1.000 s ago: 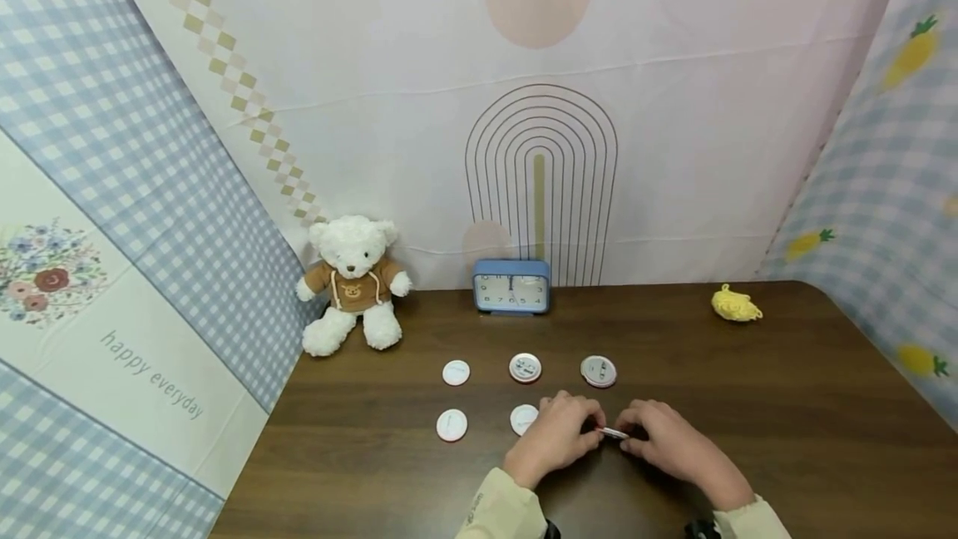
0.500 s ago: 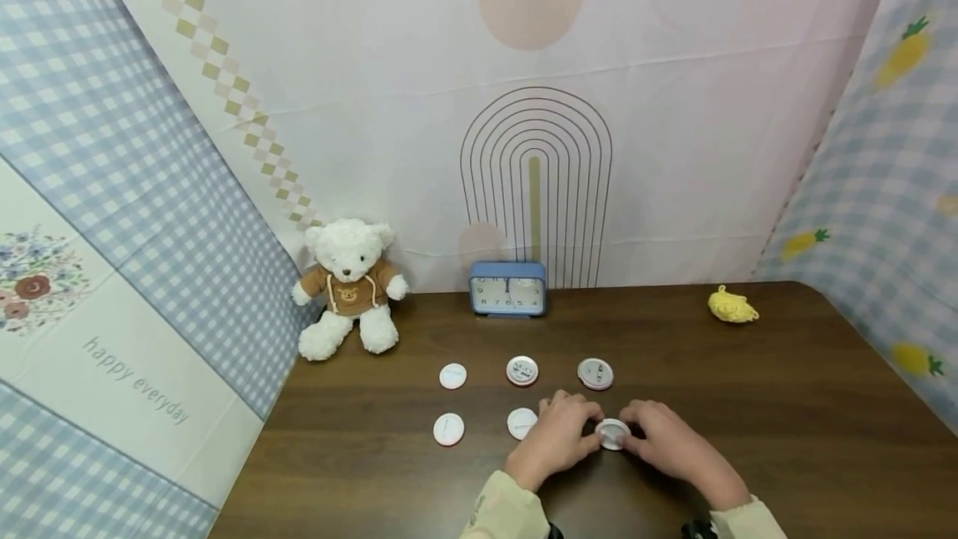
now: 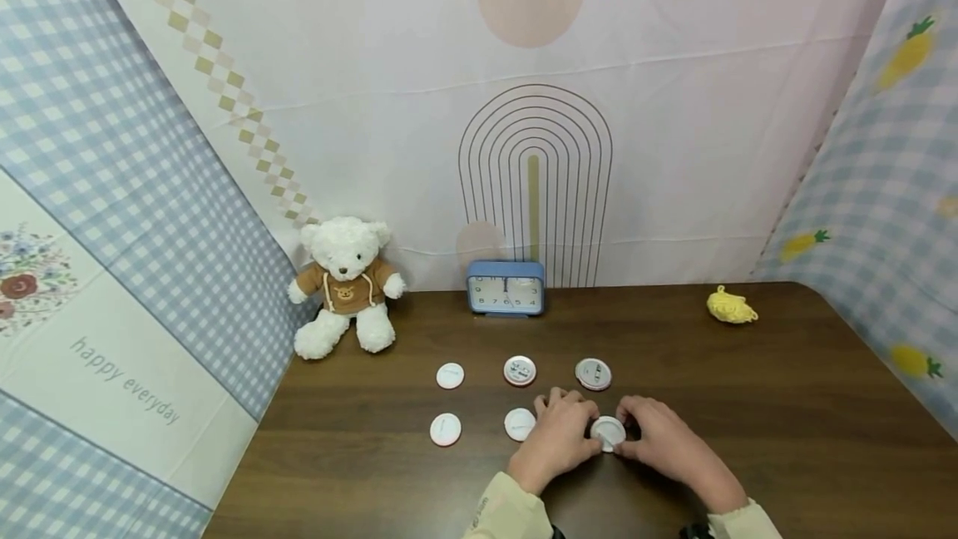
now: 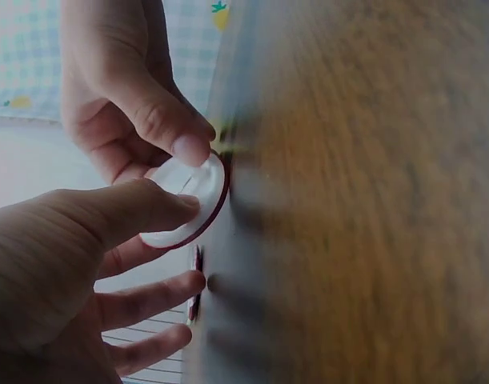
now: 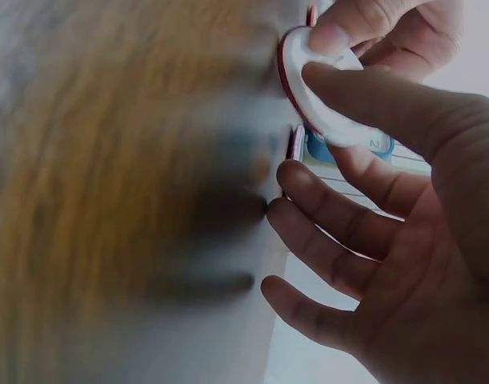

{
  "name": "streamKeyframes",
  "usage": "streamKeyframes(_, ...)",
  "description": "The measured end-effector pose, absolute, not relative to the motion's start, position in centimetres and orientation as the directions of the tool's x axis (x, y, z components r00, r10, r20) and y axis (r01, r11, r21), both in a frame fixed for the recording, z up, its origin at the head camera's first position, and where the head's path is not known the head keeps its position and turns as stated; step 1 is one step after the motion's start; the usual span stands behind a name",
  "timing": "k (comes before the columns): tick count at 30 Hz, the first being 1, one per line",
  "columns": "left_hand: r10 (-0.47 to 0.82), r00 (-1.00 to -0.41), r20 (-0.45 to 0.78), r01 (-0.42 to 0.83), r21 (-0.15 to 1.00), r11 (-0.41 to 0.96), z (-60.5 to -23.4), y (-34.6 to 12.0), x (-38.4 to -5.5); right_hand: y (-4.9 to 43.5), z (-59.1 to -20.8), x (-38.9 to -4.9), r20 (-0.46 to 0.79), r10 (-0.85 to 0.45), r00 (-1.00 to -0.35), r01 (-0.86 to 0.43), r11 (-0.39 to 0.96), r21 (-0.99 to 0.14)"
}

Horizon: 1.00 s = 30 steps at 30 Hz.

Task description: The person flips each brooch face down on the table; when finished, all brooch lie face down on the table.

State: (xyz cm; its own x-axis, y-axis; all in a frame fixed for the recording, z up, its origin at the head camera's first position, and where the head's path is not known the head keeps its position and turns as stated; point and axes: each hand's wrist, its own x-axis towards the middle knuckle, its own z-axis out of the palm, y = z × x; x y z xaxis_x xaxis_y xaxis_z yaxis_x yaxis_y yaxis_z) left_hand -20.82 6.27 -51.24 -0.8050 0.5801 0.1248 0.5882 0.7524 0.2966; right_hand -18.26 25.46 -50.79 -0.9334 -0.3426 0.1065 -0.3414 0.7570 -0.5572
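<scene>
A round pin badge with a white back and a red rim is held between both hands at the front of the table. My left hand pinches its left side, and my right hand pinches its right side. In the left wrist view both thumbs press on the white face of the badge, which stands tilted. The right wrist view shows the right hand's other fingers spread near the table. Left of the hands lies a white badge; behind them is a badge with a metal pin back.
More badges lie pin side up: a silver-backed badge and two white badges on the left, one farther back, one nearer. Along the back stand a teddy bear, a blue clock and a yellow bundle.
The held badge has turned from edge-on to show its white face to the head camera, and it has shifted slightly left. Both hands keep their grip.
</scene>
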Motion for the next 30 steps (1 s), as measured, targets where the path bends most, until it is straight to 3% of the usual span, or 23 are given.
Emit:
streamKeyframes(6, 0.554, -0.823, 0.125, 0.566, 0.262, 0.782, -51.2, 6.3, -20.6, 24.8, -50.8, -18.3, 0.099, -0.305, -0.947, -0.306, 0.773, -0.556)
streamKeyframes(19, 0.524, -0.85, 0.049, 0.507, 0.343, 0.79, -50.8, 6.5, -20.9, 24.6, -50.4, -18.3, 0.037, -0.286, -0.958, -0.26, 0.8, -0.541)
streamKeyframes(30, 0.504, -0.861, 0.071, 0.507, 0.208, 0.837, -50.9, 7.4, -20.2, 24.7, -50.5, -18.6, -0.041, -0.274, -0.961, -0.21, 0.818, -0.535)
